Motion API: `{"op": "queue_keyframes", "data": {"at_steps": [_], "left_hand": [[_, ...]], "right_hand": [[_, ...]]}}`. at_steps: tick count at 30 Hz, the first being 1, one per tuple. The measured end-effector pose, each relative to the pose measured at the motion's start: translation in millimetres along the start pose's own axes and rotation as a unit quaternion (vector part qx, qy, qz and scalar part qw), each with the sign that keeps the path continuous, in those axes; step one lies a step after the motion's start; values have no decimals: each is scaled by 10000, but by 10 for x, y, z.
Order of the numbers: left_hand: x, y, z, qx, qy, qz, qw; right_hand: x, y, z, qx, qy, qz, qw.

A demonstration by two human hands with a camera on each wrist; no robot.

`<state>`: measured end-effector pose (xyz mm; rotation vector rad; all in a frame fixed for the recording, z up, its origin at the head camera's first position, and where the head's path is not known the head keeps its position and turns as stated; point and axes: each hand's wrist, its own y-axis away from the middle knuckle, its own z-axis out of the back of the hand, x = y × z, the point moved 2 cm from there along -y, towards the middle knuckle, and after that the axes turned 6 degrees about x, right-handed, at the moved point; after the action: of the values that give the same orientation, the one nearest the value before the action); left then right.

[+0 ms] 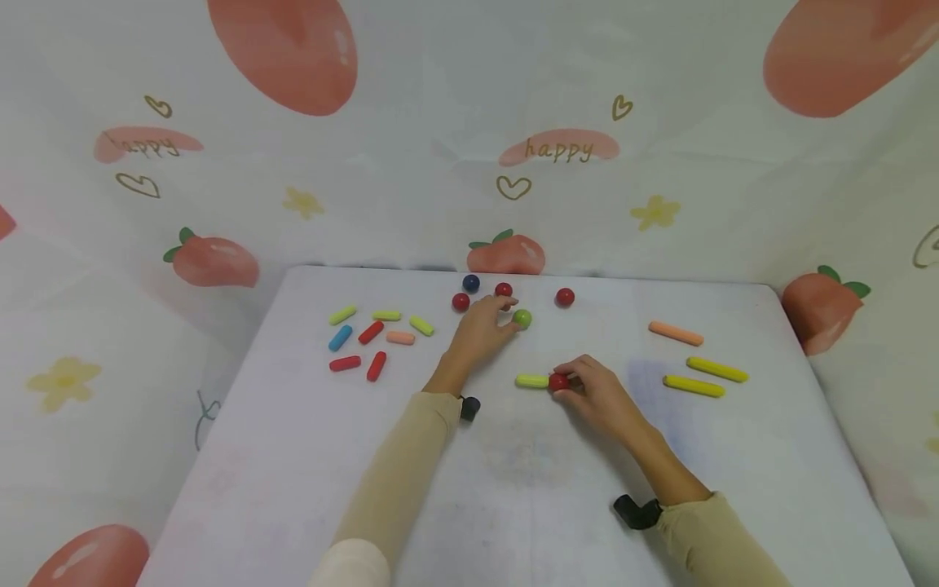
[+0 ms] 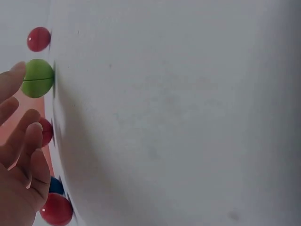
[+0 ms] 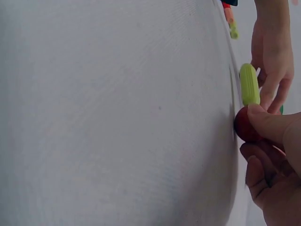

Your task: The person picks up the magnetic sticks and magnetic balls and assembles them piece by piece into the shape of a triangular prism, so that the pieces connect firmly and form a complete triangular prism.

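Note:
My right hand (image 1: 597, 394) pinches a red ball (image 1: 558, 381) between thumb and fingertips, down on the table. Against the ball's left side lies a short light-green stick (image 1: 531, 381), end to end with it; the right wrist view also shows this stick (image 3: 249, 84) beside the red ball (image 3: 246, 125). Farther back, my left hand (image 1: 480, 330) reaches over the table, its thumb tip right at a green ball (image 1: 522, 319) and its other fingers loosely extended. In the left wrist view the green ball (image 2: 37, 78) sits by the thumb, with the fingers apart from it.
Red balls (image 1: 565, 297) and a dark blue ball (image 1: 471, 283) stand near the table's back edge. Several short sticks, among them a blue one (image 1: 341, 338), lie at the left. On the right are an orange stick (image 1: 676, 333) and two long yellow sticks (image 1: 694, 386).

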<state>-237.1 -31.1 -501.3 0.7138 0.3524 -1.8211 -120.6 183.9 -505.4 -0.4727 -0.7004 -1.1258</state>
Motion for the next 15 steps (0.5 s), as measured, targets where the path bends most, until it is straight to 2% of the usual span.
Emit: {"op": "queue_keyframes", "data": {"at_steps": [5,15], "left_hand": [[-24,-86,-13,184,-256,-88,9995],[-52,-61,-41,248,-372,-72,9990]], "right_hand": [[-11,-16,-1,123,13,-124,9998],[-30,-6,28,118,89,-107,9998]]}}
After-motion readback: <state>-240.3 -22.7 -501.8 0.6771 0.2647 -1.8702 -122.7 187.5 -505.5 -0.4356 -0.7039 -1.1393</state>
